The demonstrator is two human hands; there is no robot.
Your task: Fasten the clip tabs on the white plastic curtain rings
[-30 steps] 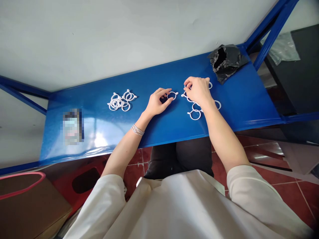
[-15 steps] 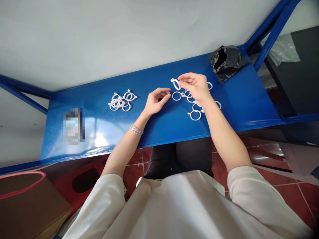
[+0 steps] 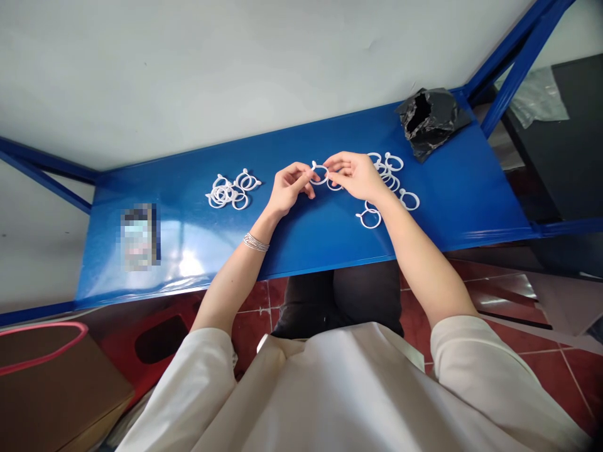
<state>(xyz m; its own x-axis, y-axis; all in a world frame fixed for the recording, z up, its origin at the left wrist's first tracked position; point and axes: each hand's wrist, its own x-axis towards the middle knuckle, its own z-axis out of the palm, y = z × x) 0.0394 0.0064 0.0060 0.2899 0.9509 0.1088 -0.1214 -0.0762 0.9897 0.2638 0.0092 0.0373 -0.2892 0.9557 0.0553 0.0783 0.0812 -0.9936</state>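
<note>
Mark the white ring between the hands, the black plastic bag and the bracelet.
White ring (image 3: 321, 166): head view, top of rim.
Black plastic bag (image 3: 440, 122): head view, crumpled side.
Bracelet (image 3: 255, 243): head view, band middle.

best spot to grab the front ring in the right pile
Pinch this ring by its small tab on the left, likely coming from above and the near side with your right hand. It lies flat on the blue shelf, so the tab gives fingers the easiest edge, while its far rim meets another ring.

Left hand (image 3: 288, 190), right hand (image 3: 355, 176) raised, close, facing each other.
</note>
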